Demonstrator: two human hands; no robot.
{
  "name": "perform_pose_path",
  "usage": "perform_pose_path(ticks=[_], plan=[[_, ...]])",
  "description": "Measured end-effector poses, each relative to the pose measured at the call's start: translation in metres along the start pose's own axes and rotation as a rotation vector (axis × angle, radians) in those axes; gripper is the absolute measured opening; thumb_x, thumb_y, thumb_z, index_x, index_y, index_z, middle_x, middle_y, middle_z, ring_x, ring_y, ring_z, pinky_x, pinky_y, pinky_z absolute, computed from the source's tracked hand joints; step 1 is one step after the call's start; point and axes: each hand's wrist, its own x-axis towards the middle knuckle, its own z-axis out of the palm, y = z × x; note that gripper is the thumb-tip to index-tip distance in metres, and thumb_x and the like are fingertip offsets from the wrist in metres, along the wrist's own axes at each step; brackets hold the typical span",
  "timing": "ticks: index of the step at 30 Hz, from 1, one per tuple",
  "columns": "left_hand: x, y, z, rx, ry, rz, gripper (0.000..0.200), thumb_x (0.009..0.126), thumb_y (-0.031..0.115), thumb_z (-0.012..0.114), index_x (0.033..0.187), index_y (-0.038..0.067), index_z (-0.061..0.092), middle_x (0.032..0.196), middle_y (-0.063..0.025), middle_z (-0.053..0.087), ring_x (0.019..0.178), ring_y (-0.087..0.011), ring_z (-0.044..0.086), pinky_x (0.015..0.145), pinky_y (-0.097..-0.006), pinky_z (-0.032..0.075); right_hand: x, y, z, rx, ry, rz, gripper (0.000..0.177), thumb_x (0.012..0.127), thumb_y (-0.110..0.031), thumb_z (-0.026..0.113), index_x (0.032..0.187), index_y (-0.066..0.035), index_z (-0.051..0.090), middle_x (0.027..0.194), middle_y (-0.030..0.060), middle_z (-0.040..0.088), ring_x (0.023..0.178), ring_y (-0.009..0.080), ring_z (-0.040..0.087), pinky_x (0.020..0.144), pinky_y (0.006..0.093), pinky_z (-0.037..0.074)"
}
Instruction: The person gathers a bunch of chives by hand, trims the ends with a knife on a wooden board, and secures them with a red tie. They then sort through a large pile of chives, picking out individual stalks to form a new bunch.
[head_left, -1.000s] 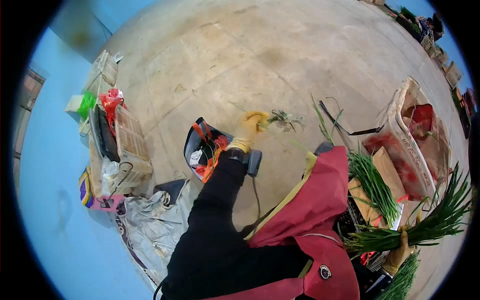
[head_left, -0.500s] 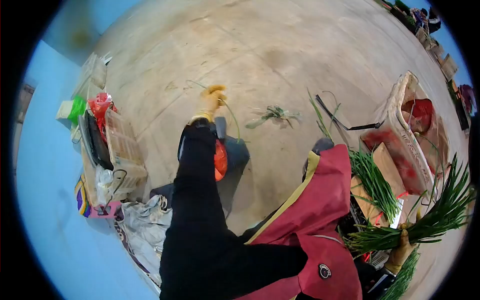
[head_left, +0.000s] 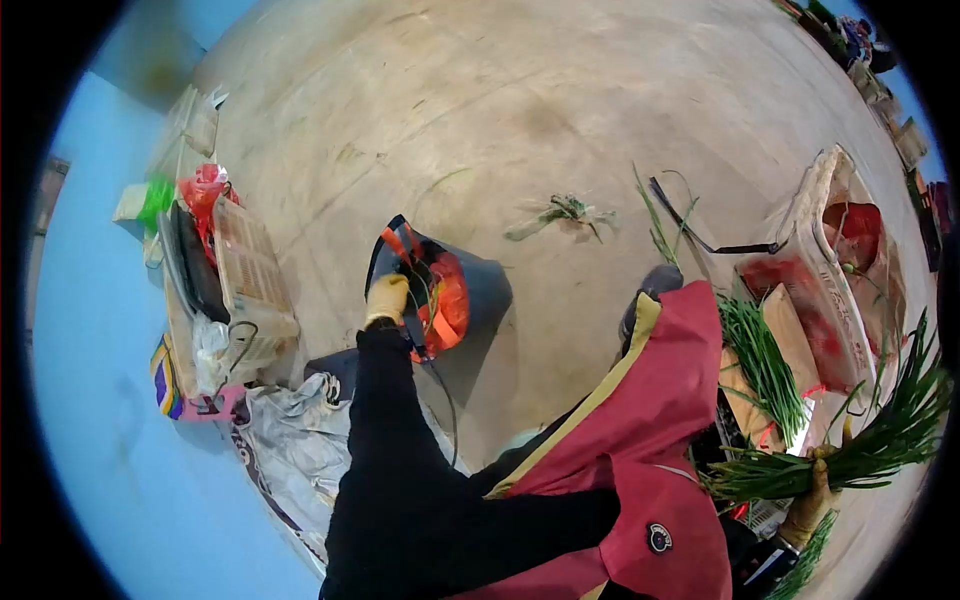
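Note:
My left hand (head_left: 387, 298), in a yellow glove with a black sleeve, rests at the near rim of a black bucket (head_left: 480, 290) holding red and orange bags. Its fingers are curled, and I cannot tell whether they grip anything. My right hand (head_left: 815, 492), also gloved, is at the lower right, shut on a bunch of green chives (head_left: 880, 432) that fans out to the right. A small heap of wilted trimmings (head_left: 562, 212) lies on the concrete floor beyond the bucket. A thin green strand (head_left: 437, 181) lies on the floor near it.
More chives (head_left: 760, 355) lie on cardboard by my red apron. A white crate (head_left: 818, 215) with a red bag stands at the right. Plastic baskets (head_left: 250, 275), bags and a crumpled white sack (head_left: 290, 450) crowd the left by the blue wall.
My left hand went from the trimmings out over the floor with a thin green strand, then drew back to the bucket rim. The strand now lies on the floor. The right hand kept its bunch.

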Motion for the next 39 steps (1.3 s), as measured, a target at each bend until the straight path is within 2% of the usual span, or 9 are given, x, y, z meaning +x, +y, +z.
perform_pose_path(ticks=[1,7,11,14,15,19,23,31,39], plan=[[-0.005,-0.002,0.008,0.027,-0.108,-0.202,0.036,0.080,0.033,0.055,0.101,0.007,0.071,0.102,-0.0221,0.066,0.101,-0.0363,0.062,0.088,-0.0418,0.047,0.001,0.000,0.001,-0.004,0.001,-0.003,0.068,0.085,-0.010,0.065,0.144,-0.001,0.031,0.097,0.0039,0.054,0.085,0.0131,0.053,0.085,0.0290,0.044],[-0.041,0.008,0.051,0.203,-0.205,-0.134,0.062,0.078,0.044,0.063,0.117,-0.005,0.060,0.113,-0.0290,0.061,0.112,-0.0398,0.057,0.094,-0.0408,0.044,0.001,-0.004,0.011,-0.041,0.025,-0.001,0.068,0.086,-0.011,0.064,0.145,-0.001,0.031,0.095,0.0033,0.053,0.084,0.0126,0.051,0.083,0.0278,0.043],[-0.049,0.019,0.064,0.269,-0.217,-0.217,0.046,0.078,0.034,0.058,0.102,-0.005,0.063,0.106,-0.0284,0.063,0.103,-0.0416,0.060,0.090,-0.0458,0.047,0.000,-0.009,0.016,-0.058,0.050,0.019,0.067,0.086,-0.009,0.063,0.145,-0.001,0.031,0.094,0.0031,0.053,0.083,0.0120,0.050,0.081,0.0263,0.042],[-0.014,-0.082,0.122,0.398,-0.276,-0.019,0.033,0.077,0.026,0.058,0.092,-0.003,0.066,0.101,-0.0269,0.065,0.099,-0.0416,0.062,0.087,-0.0463,0.048,0.001,-0.008,0.015,-0.049,0.033,0.003,0.066,0.086,-0.009,0.063,0.144,-0.001,0.032,0.095,0.0030,0.053,0.083,0.0117,0.050,0.081,0.0257,0.042],[-0.018,-0.063,0.101,0.704,-0.437,0.386,0.026,0.079,0.022,0.058,0.086,-0.001,0.067,0.092,-0.0251,0.067,0.093,-0.0396,0.064,0.080,-0.0438,0.051,0.002,-0.007,0.015,-0.041,0.024,-0.003,0.066,0.086,-0.009,0.063,0.144,-0.001,0.032,0.095,0.0030,0.053,0.083,0.0116,0.050,0.081,0.0255,0.042],[-0.059,0.032,0.023,-0.015,-0.211,-0.197,0.025,0.080,0.019,0.058,0.093,0.001,0.067,0.085,-0.0158,0.068,0.075,-0.0269,0.068,0.069,-0.0375,0.054,0.004,0.001,0.008,-0.032,0.023,-0.017,0.065,0.087,-0.009,0.063,0.144,-0.001,0.033,0.096,0.0029,0.054,0.084,0.0118,0.050,0.081,0.0257,0.042],[-0.045,0.002,0.014,-1.153,-0.377,-0.262,0.029,0.081,0.005,0.053,0.108,0.002,0.061,0.087,-0.0112,0.068,0.067,-0.0263,0.066,0.060,-0.0392,0.056,0.006,0.009,0.000,-0.006,0.019,0.001,0.064,0.086,-0.011,0.063,0.143,-0.001,0.034,0.096,0.0036,0.055,0.086,0.0126,0.052,0.081,0.0266,0.043],[-0.057,0.052,-0.020,-1.346,-0.229,-0.165,0.032,0.080,0.005,0.055,0.111,-0.001,0.062,0.100,-0.0156,0.066,0.096,-0.0290,0.065,0.084,-0.0416,0.054,0.004,0.021,-0.014,0.040,0.098,-0.004,0.064,0.086,-0.009,0.063,0.143,-0.001,0.035,0.094,0.0042,0.057,0.084,0.0130,0.053,0.080,0.0266,0.044],[-0.063,0.117,-0.034,-1.769,-0.327,-0.025,0.024,0.090,0.026,0.055,0.093,0.005,0.067,0.086,-0.0096,0.064,0.084,-0.0256,0.061,0.079,-0.0399,0.048,0.002,0.023,-0.017,0.079,0.130,0.034,0.065,0.085,-0.011,0.064,0.142,-0.001,0.035,0.093,0.0041,0.057,0.083,0.0123,0.052,0.080,0.0258,0.043]])
